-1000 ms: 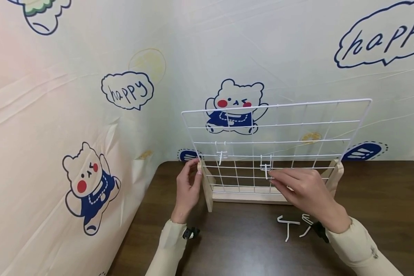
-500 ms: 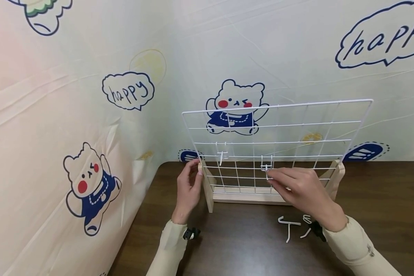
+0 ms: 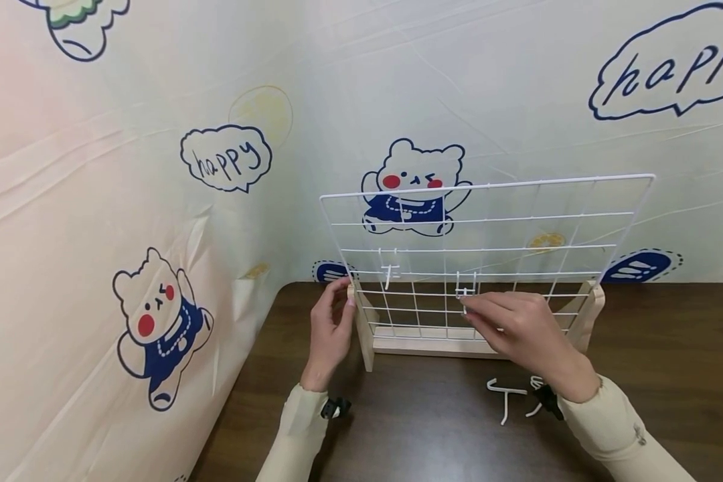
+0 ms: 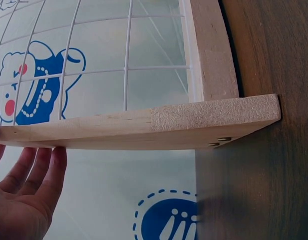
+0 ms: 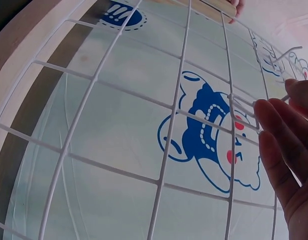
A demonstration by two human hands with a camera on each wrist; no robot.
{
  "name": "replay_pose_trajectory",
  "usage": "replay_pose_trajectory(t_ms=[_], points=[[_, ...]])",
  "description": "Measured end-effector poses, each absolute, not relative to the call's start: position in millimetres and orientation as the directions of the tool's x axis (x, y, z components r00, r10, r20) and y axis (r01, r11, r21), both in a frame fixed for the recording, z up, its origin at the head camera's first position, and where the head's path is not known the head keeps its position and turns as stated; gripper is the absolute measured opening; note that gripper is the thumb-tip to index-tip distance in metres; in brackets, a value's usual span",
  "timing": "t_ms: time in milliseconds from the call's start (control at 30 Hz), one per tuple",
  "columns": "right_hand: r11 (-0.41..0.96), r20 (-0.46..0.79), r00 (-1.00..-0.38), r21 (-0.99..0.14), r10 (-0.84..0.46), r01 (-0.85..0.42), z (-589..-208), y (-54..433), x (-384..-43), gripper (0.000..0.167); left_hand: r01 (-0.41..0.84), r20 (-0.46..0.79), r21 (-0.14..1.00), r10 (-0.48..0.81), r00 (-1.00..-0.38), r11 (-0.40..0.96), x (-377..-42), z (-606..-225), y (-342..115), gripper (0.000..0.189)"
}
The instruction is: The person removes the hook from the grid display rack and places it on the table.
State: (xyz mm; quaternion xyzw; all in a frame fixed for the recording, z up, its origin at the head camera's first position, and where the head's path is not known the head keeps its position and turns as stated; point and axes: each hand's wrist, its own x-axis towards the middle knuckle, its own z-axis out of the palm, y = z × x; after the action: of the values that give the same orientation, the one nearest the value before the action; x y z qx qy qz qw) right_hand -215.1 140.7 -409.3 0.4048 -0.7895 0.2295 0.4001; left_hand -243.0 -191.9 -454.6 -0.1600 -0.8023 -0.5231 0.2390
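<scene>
— While your left hand (image 3: 331,328) pinches the left wooden support (image 3: 365,338) between thumb and fingers, what has just changed at the grid panel (image 3: 488,187)?

— Your right hand (image 3: 521,328) has slid slightly left over the white hook (image 3: 465,292), just right of centre in the frame, and its fingertips now cover more of it. The hook hangs where it did a moment ago, which suggests you are adjusting its seat, not relocating it.

— And your right grip?

— Thumb and fingers appear to pinch the hook's lower end, which they largely hide.

— Which way does the hook point?

— Its two arms reach up to the panel; its long axis runs up and down the frame. A loose hook (image 3: 506,393) lies at lower right on the bench (image 3: 422,428), stem toward the bottom edge.
</scene>
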Motion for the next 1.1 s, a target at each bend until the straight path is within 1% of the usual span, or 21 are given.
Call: replay_pose_trajectory(t_ms=[200, 333, 433, 533, 667, 867, 1100], points=[[0.565, 0.808, -0.359, -0.041, -0.466, -0.824, -411.6, 139.5, -215.7, 0.046, 0.507, 0.551, 0.764, 0.006, -0.835, 0.399, -243.0, -454.6, -191.9, 0.032], [0.564, 0.807, -0.360, -0.041, -0.468, -0.825, -412.7, 139.8, -216.4, 0.041, 0.503, 0.547, 0.767, 0.005, -0.837, 0.397, -242.9, -453.9, -191.8, 0.032], [0.563, 0.812, -0.354, -0.038, -0.464, -0.826, -413.2, 139.9, -217.4, 0.040, 0.505, 0.549, 0.765, 0.004, -0.836, 0.399, -243.0, -453.5, -191.8, 0.032], [0.562, 0.820, -0.346, -0.036, -0.456, -0.827, -413.8, 139.6, -218.0, 0.045, 0.516, 0.562, 0.756, 0.006, -0.827, 0.404, -243.1, -453.5, -192.0, 0.032], [0.567, 0.819, -0.350, -0.038, -0.454, -0.823, -412.9, 139.7, -216.6, 0.049, 0.538, 0.583, 0.740, 0.013, -0.812, 0.403, -243.7, -454.0, -192.2, 0.032], [0.579, 0.817, -0.358, -0.037, -0.451, -0.814, -411.3, 140.5, -215.1, 0.049, 0.538, 0.585, 0.738, 0.013, -0.811, 0.408, -243.6, -454.8, -192.0, 0.031], [0.574, 0.834, -0.336, -0.029, -0.437, -0.818, -411.0, 141.6, -215.5, 0.047, 0.532, 0.580, 0.739, 0.012, -0.815, 0.413, -243.5, -455.2, -191.6, 0.031]])
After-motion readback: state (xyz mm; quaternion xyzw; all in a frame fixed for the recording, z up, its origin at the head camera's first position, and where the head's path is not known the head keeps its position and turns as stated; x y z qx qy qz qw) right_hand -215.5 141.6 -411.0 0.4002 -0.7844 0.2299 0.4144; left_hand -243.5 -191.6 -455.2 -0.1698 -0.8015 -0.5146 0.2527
